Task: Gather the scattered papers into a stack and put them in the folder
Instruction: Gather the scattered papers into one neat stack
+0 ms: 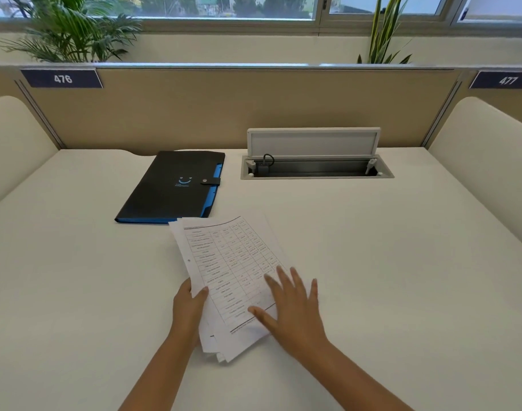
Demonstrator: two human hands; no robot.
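A loose stack of white papers [224, 262] with a printed table on the top sheet lies tilted on the desk, its far corner near the folder. My left hand [188, 310] grips the stack's left edge, thumb on top. My right hand [289, 304] rests flat with spread fingers on the stack's right side. The black folder [170, 188] with blue edges and a snap strap lies shut on the desk behind the papers, to the left.
An open cable box [316, 169] with a raised lid and a plugged charger is set into the white desk [402, 262] at the back right. Beige partition walls stand behind and at both sides. Plants stand behind the partition.
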